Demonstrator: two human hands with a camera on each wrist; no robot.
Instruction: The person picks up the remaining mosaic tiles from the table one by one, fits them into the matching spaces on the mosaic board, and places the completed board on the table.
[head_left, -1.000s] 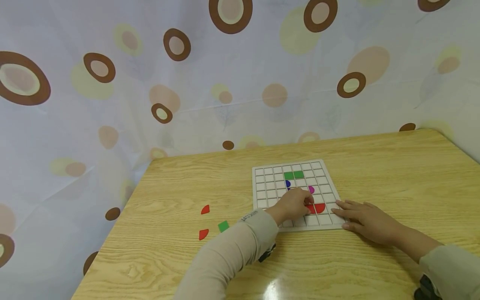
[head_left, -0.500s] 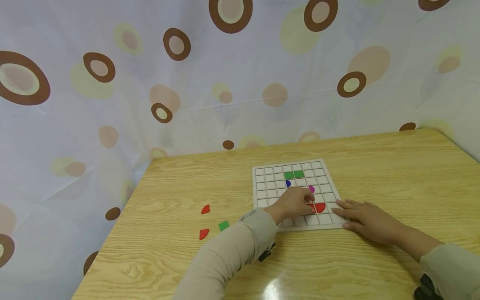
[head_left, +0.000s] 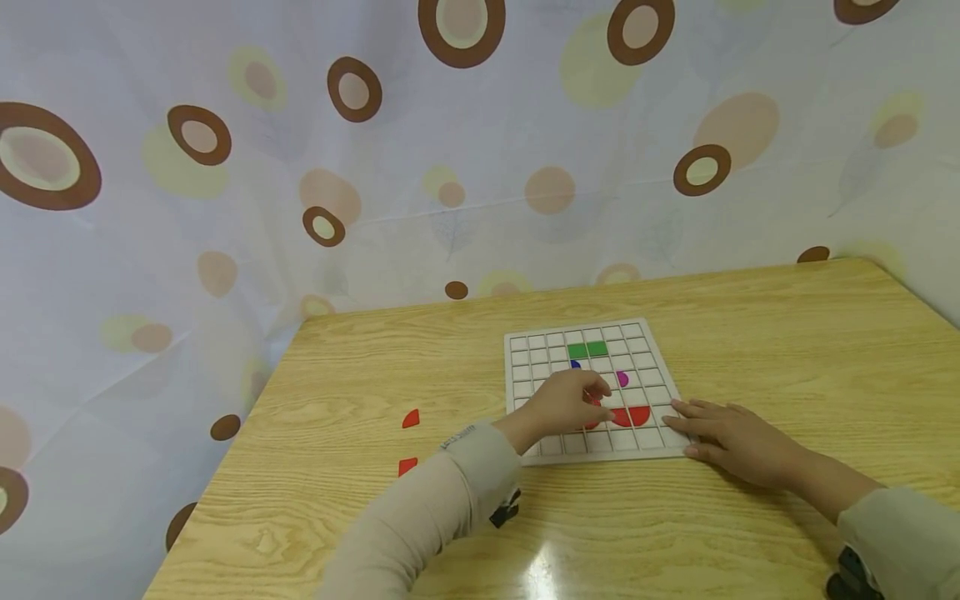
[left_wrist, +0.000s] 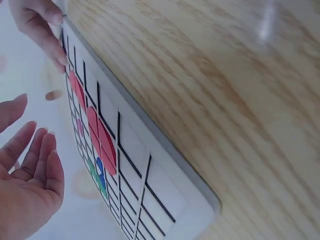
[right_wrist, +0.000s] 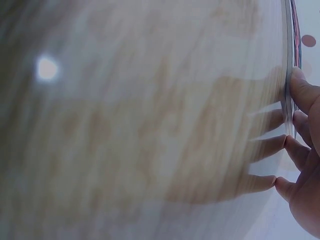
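Note:
My left hand (head_left: 566, 404) hovers over the white gridded board (head_left: 600, 458), its fingers loosely bent with nothing between them in the left wrist view. Below it on the board lie red quarter-round pieces (left_wrist: 97, 140), set together as a rounded shape. Just right of these is a red half-round pair (head_left: 639, 416). Two green squares (head_left: 587, 349) sit near the board's far side, with blue pieces (left_wrist: 101, 172) near them, partly hidden by the hand in the head view. A magenta piece (head_left: 622, 379) lies further right. My right hand (head_left: 742, 442) rests with extended fingers at the board's right edge.
Two loose red pieces (head_left: 411, 418) lie on the wooden table (head_left: 337, 517) left of the board; the left sleeve (head_left: 427, 517) partly covers the nearer one. A patterned cloth (head_left: 480, 167) hangs behind the table.
My left hand has moved left, off the right red pair, which now shows fully. Its sleeve now hides the green square on the table. The right hand stays put.

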